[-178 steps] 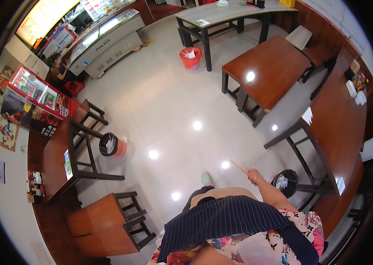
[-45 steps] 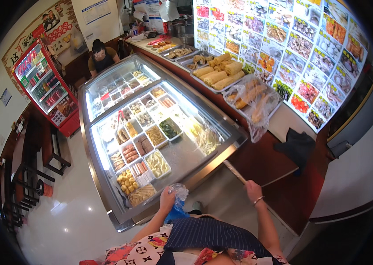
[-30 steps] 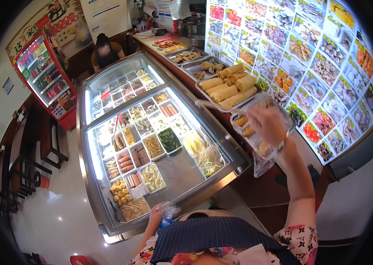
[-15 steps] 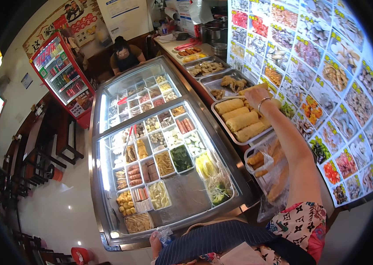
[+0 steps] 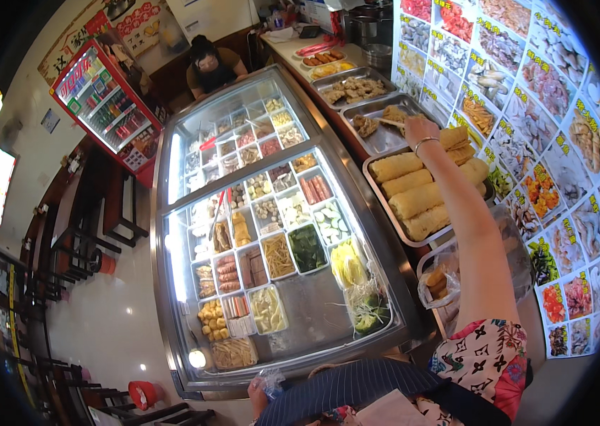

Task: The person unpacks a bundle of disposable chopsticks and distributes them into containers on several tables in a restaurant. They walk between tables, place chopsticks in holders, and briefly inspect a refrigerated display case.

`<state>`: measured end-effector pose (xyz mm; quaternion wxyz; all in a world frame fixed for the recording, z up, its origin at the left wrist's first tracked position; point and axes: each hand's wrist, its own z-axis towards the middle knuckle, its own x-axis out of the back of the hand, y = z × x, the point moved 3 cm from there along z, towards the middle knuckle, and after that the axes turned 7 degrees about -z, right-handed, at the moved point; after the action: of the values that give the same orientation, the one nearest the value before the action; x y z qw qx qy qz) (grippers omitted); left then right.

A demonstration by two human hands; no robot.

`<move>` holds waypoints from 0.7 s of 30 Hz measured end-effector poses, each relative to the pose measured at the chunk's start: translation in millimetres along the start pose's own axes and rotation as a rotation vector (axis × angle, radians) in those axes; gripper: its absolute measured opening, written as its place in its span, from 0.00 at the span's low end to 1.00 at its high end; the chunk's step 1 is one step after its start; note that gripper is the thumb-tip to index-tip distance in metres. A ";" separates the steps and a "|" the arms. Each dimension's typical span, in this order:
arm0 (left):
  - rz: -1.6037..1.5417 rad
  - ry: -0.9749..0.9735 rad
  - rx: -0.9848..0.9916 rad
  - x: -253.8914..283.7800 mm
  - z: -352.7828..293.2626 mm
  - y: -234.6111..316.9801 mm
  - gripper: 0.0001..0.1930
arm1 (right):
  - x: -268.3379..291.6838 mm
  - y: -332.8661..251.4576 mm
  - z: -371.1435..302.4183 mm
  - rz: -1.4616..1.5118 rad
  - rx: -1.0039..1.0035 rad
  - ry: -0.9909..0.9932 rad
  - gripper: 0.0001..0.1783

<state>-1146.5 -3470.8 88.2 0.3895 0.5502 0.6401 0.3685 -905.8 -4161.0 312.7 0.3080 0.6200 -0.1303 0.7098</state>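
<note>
My right hand (image 5: pixel 421 130) reaches forward, closed round a thin pale stick-like utensil (image 5: pixel 391 123); its exact kind is too small to tell. The utensil's tip extends over a metal tray (image 5: pixel 383 143) with browned fried pieces (image 5: pixel 394 113). Below my wrist, the nearer tray (image 5: pixel 424 243) is stacked with golden fried rolls (image 5: pixel 408 202), partly hidden by my forearm. At the lower edge, my left hand (image 5: pixel 257 395) is closed on a crumpled clear plastic bag (image 5: pixel 270 380), close to the apron.
A glass-topped display case (image 5: pixel 300 298) with several white bins of food fills the middle. Bagged fried food (image 5: pixel 445 284) lies beside it, near my arm. A food picture board (image 5: pixel 520 142) stands at the right. A person (image 5: pixel 211 67) sits beyond the case, near a red drinks fridge (image 5: pixel 108 113).
My right hand has moved forward from the far end of the roll tray to the tray of fried pieces beyond. The view has shifted slightly. My left hand still has the bag.
</note>
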 end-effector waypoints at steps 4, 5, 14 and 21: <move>0.080 -0.008 0.050 19.8 5.9 -16.6 0.01 | 14.6 -3.2 -5.1 0.023 0.036 -0.003 0.12; 0.052 0.014 0.084 22.6 4.2 -18.7 0.02 | 25.8 -7.4 -10.1 0.042 0.049 -0.018 0.12; 0.454 -0.087 0.009 -0.2 9.7 9.7 0.09 | 83.7 69.6 -79.6 -0.040 -0.033 0.017 0.18; 0.849 -0.025 -0.157 0.2 20.7 30.3 0.11 | 125.8 186.0 -211.7 0.500 -0.118 0.335 0.16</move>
<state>-1115.2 -3466.0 106.7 0.2517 0.7379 0.3224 0.5369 -1191.7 -4150.7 428.3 0.1764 0.4239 -0.2672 0.8472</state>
